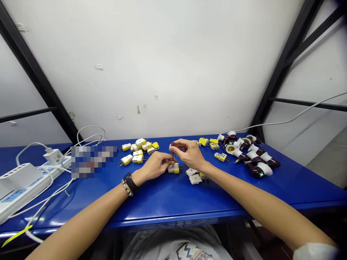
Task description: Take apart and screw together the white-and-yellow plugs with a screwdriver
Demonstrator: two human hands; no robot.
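Observation:
In the middle of the blue table, a yellow and white electrical plug (174,169) lies with its metal prongs pointing right. A small screwdriver (172,156) stands upright on it, tip down on the white top. My right hand (187,153) is closed around the handle, fingers pinched near its top. My left hand (157,164) reaches in from the left, its fingertips closed together at the shaft and the plug's upper edge; what exactly they grip is partly hidden. Loose white plug covers (195,178) lie just right of the plug, under my right forearm.
Several yellow and white plugs (137,152) sit in a group behind my left hand. Open plug halves (221,156) lie at the right, near dark lamp holders with white rims (252,157). A white power strip (24,187) with cables occupies the left. A white wall (173,72) rises behind.

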